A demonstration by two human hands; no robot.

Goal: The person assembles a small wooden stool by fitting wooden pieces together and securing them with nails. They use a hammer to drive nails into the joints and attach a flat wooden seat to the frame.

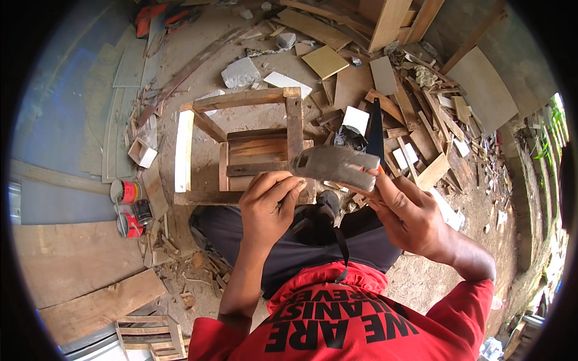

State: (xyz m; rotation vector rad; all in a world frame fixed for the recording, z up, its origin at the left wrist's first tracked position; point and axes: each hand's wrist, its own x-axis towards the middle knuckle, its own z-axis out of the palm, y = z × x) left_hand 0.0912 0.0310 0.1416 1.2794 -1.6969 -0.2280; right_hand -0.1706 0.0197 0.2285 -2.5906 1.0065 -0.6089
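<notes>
My right hand (415, 216) is closed around a claw hammer (337, 165), whose worn grey head lies across the middle of the view, claw to the right. Just below the hammer's striking end, my left hand (268, 204) is closed in a pinch; whatever lies between thumb and forefinger is too small to name. Beyond my left hand, a rough wooden frame (293, 123), shaped like a small stool, rests in front of my legs. The hammer head overlaps its right side and hides part of it.
A handsaw (375, 132) stands out beyond the hammer, among scattered wood scraps (433, 171). Red paint cans (125, 191) sit at the left beside boards (84, 253). Pale rubble chunks (239, 73) lie farther back. A slatted wooden piece (150, 337) is at lower left.
</notes>
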